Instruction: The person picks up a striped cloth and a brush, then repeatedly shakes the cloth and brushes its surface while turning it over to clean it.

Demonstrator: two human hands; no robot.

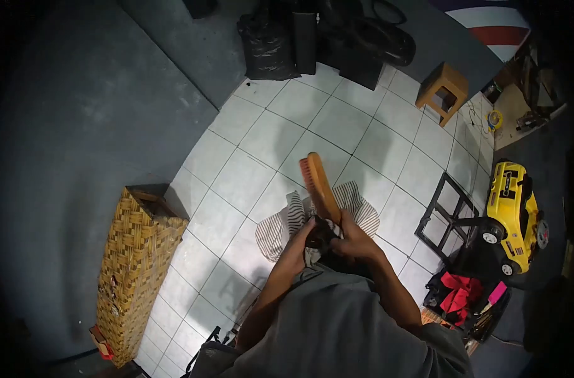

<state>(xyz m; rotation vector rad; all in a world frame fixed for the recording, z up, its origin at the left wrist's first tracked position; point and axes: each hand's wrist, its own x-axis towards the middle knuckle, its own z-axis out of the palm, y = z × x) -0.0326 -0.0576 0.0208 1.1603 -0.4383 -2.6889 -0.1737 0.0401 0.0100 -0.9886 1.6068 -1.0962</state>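
Note:
A long wooden brush (323, 192) with reddish bristles along its left edge points away from me, slightly tilted to the left. My right hand (357, 240) is closed round the lower end of its handle. Close beside it, my left hand (292, 251) is closed on a dark, shiny object (320, 234), whose kind I cannot make out. Both hands are near my body and partly cover the dark object. Striped fabric (273, 234) shows on both sides of the hands, above the white tiled floor (236, 176).
A woven box (132, 271) stands on the left. At the back are black bags (271, 53) and a small wooden stool (443, 91). A black frame (447, 217), a yellow toy car (512, 214) and a red cloth (460, 296) are on the right.

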